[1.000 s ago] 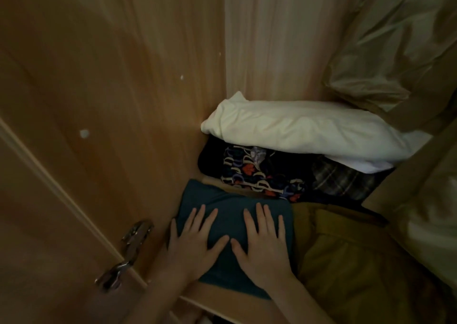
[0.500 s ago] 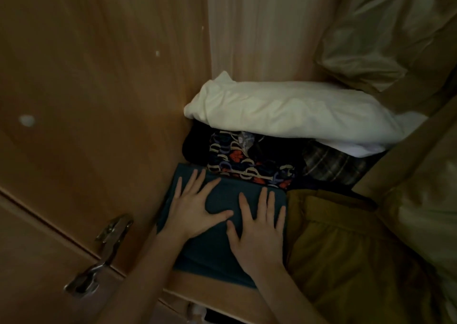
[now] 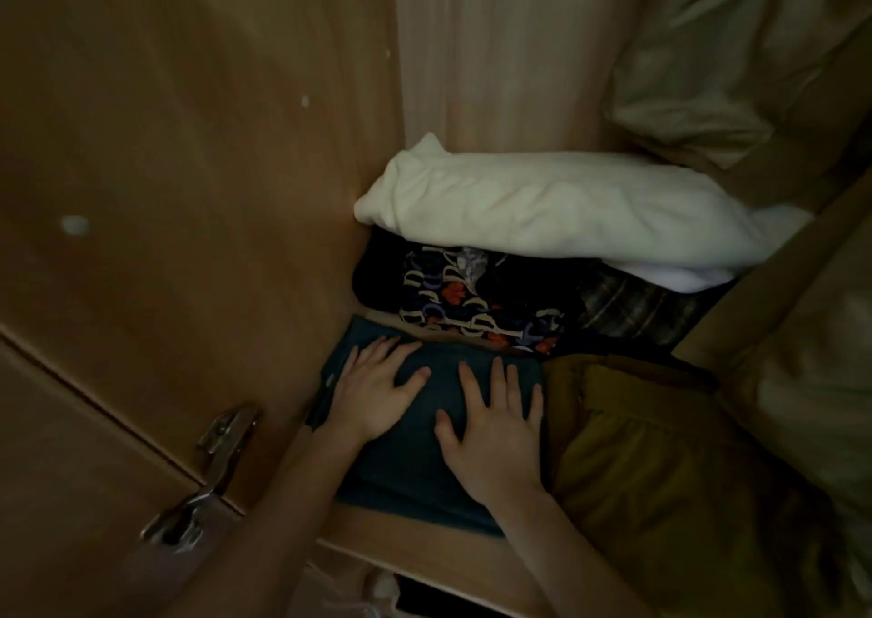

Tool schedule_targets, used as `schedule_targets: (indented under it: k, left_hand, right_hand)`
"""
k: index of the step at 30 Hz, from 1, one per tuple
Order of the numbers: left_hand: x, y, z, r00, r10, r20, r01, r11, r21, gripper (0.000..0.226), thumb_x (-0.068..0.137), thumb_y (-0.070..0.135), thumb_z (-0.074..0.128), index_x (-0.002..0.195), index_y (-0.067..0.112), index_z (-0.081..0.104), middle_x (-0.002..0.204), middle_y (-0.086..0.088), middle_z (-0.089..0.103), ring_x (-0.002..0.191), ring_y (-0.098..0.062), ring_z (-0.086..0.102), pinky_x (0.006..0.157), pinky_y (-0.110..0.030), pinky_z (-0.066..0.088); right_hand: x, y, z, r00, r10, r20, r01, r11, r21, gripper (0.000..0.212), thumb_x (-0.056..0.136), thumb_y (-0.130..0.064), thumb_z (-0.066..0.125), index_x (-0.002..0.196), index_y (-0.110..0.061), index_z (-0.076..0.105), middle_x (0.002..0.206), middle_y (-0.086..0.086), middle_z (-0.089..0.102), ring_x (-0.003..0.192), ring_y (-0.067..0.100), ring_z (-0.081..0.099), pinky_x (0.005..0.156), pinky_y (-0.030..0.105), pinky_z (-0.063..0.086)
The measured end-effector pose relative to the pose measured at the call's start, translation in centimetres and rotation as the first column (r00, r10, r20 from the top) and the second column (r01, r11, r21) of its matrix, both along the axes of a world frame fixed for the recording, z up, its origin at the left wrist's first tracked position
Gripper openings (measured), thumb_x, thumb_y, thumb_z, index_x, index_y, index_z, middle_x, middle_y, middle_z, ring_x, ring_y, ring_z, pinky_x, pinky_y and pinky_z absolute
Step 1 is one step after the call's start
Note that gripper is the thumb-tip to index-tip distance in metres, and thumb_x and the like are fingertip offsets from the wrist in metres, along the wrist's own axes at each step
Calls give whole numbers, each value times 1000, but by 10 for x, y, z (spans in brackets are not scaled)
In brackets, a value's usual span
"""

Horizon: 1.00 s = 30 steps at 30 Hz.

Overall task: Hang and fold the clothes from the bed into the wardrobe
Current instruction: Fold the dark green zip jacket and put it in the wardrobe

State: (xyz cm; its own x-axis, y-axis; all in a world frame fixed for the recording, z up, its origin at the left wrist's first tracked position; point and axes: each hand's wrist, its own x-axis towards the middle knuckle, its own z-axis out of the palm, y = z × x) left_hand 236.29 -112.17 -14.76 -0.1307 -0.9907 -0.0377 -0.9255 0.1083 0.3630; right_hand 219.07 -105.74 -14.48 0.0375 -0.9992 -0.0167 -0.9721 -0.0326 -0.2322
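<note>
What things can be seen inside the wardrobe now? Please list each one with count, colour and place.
folded teal garment: one, dark teal, front of the shelf, under both hands
mustard garment: one, olive-yellow, on the shelf, right of the teal one
patterned garment: one, dark with pale and red shapes, behind the teal one
plaid garment: one, dark checks, right of the patterned one
white bundle: one, cream-white, on top at the back
door hinge: one, metal, lower left
shelf: one, light wood, front edge
left hand: flat on the teal garment
right hand: flat on the teal garment
</note>
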Motion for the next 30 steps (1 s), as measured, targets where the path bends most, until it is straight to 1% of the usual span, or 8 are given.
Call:
schedule_targets:
  k: [4, 9, 12, 13, 16, 21, 26, 30]
  left_hand:
    - [-4, 17, 25, 999, -17, -40, 15, 999, -34, 66, 98, 62, 25, 154, 28, 20, 161, 4, 19, 148, -11, 10, 122, -37, 1]
    - [9, 62, 89, 993, -23, 119, 55, 959, -277, 64, 100, 54, 30, 155, 24, 17, 162, 5, 11, 149, -12, 4, 122, -42, 3]
    - [26, 96, 114, 977, 92, 193, 11, 879, -476, 66, 95, 53, 30, 153, 20, 26, 160, 1, 22, 148, -17, 14, 120, -47, 2]
    - [30, 107, 119, 970, 138, 200, -23, 872, -489, 69, 93, 54, 30, 152, 19, 27, 160, -1, 23, 148, -19, 15, 119, -49, 1]
    - [32, 134, 122, 975, 109, 193, -32, 931, -364, 72, 93, 57, 27, 155, 20, 18, 163, 0, 10, 150, -18, 4, 119, -49, -2]
    - [20, 177, 115, 965, -90, 247, 156, 952, -264, 72, 95, 62, 28, 156, 27, 11, 163, 6, -9, 149, -13, -11, 118, -44, -8]
    - [8, 224, 120, 931, -277, 237, 329, 919, -219, 69, 97, 60, 31, 156, 29, 12, 163, 9, -10, 149, -10, -12, 120, -45, -8]
    - [5, 261, 91, 896, -359, 261, 418, 879, -229, 71, 95, 65, 21, 156, 30, 11, 163, 7, -8, 149, -11, -10, 120, -46, -8]
  right_hand:
    - [-11, 6, 29, 995, 96, 29, -98, 992, 75, 72, 95, -64, 22, 155, -31, 2, 163, 7, -4, 150, 24, -6, 120, 50, -4]
    - [-49, 33, 94, 988, 151, 45, -142, 977, -159, 63, 100, -48, 32, 155, -23, 15, 163, 0, 9, 149, 19, 8, 120, 42, 7]
    - [-71, 50, 121, 992, 108, 73, -91, 974, -208, 62, 100, -42, 40, 155, -24, 19, 162, 1, 14, 148, 18, 13, 119, 40, 10]
    - [-75, 57, 126, 993, 87, 83, -68, 976, -206, 62, 99, -42, 42, 155, -24, 19, 162, 1, 14, 148, 18, 13, 119, 39, 10]
    - [-74, 82, 131, 994, 56, 98, -37, 983, -179, 63, 99, -42, 44, 155, -25, 19, 162, 1, 14, 148, 19, 13, 120, 39, 13]
    - [-54, 143, 129, 996, 5, 90, 10, 987, -160, 65, 98, -45, 44, 155, -27, 18, 162, 1, 13, 148, 20, 15, 119, 43, 17]
    - [-56, 223, 128, 996, -93, 0, 92, 987, -135, 69, 96, -51, 43, 155, -29, 14, 163, -1, 9, 148, 21, 14, 119, 44, 20]
    - [-50, 282, 101, 983, -166, -75, 155, 979, -130, 67, 96, -50, 41, 154, -28, 16, 162, -1, 13, 148, 21, 17, 118, 45, 20]
